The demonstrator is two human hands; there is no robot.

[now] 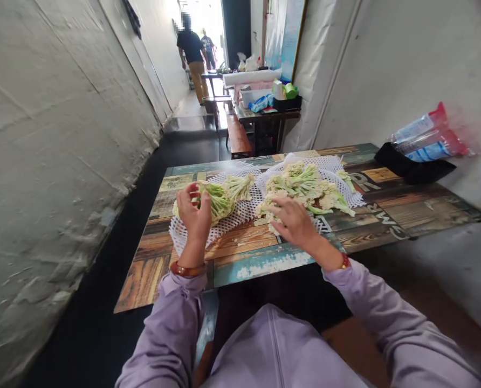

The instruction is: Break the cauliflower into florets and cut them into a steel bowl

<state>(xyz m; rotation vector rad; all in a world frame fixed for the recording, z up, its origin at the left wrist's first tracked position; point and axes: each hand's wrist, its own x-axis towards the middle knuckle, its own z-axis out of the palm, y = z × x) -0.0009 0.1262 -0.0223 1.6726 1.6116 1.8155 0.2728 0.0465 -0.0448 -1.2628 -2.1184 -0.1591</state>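
On the left, a cauliflower piece (220, 203) with pale green stalks lies on white foam netting (228, 222). My left hand (195, 213) curls its fingers and thumb about the near left side of this piece; parts of the grip are hidden. A smaller cauliflower floret (239, 187) rests just behind it. To the right spreads a pile of cauliflower florets (301, 182) on more netting (333, 173). My right hand (295, 222) is over the pile's near edge, fingers bent and apart, with nothing visible held in them.
Crumbs lie on the wood-patterned table (260, 264). A black holder (414, 164) with plastic packages (426, 137) stands at the right by the wall. Farther back are a bench (238, 137), a loaded table (246, 114) and two people (192, 51) near the bright doorway.
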